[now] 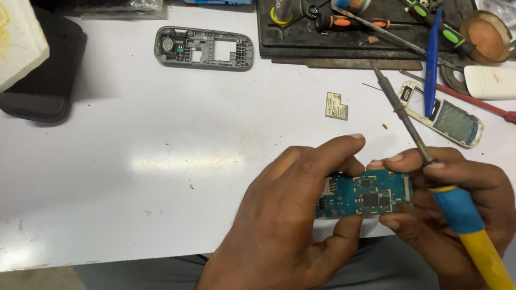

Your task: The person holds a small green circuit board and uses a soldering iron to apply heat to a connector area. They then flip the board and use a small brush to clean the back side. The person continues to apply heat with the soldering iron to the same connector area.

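A small blue-green phone circuit board (364,195) is held over the near edge of the white table (153,138). My left hand (284,219) grips its left end between thumb and fingers. My right hand (451,194) pinches the board's right end while also holding a soldering iron (439,177) with a blue and yellow handle, its metal tip pointing up and away to the left. A small beige metal shield (336,105) lies on the table beyond my hands.
A grey phone frame (204,47) lies at the back. A white phone front with keypad (442,115) sits to the right. A black mat (334,37) holds screwdrivers, solder and a flux tin. A dark case (46,79) lies far left.
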